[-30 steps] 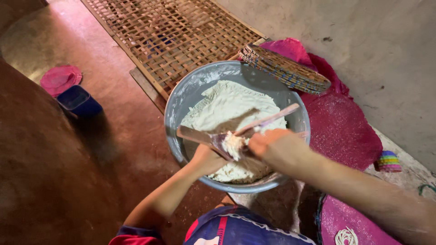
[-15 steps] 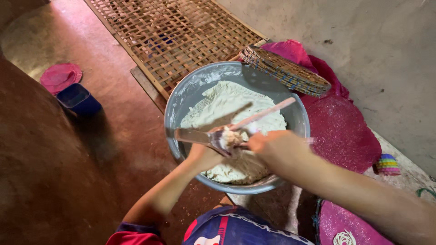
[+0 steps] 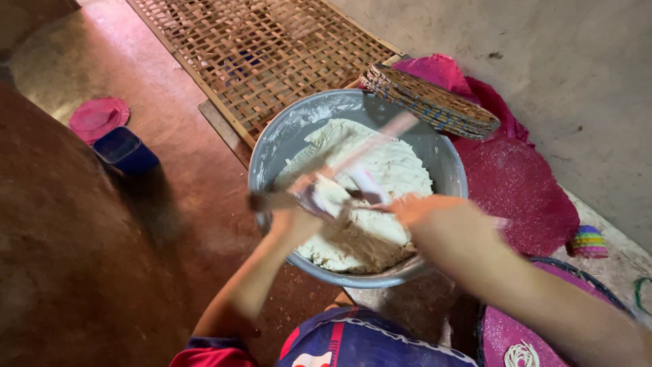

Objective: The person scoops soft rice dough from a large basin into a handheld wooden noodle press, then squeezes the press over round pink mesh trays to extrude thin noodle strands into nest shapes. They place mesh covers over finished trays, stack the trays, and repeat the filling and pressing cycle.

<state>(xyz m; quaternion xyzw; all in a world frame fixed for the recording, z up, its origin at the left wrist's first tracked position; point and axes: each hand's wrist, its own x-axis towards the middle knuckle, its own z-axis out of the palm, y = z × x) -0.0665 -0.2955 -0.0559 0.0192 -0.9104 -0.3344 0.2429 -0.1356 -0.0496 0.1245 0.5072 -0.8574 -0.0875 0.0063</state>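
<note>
I am looking down at a big metal bowl (image 3: 272,146) that is standing on the reddish floor (image 3: 183,204), and it is holding a large lump of white dough (image 3: 370,197). My left hand (image 3: 293,219) is hovering over the near left rim of the bowl, and its fingers are closing around a flat blade (image 3: 272,201) that is pointing to the left; the picture is blurred here, so I cannot tell more about this tool. My right hand (image 3: 424,209) is reaching in from the right over the dough, and its fingers are gripping a long pale stick (image 3: 370,146) that is slanting up toward the far rim. A small piece of dough is sticking between the two tools, just above the lump.

Behind the bowl a woven bamboo mat (image 3: 272,54) is lying flat. A stack of round woven trays (image 3: 431,102) is leaning at the far right rim, on a pink cloth (image 3: 523,190). A blue cup (image 3: 125,151) is standing well apart on the left.
</note>
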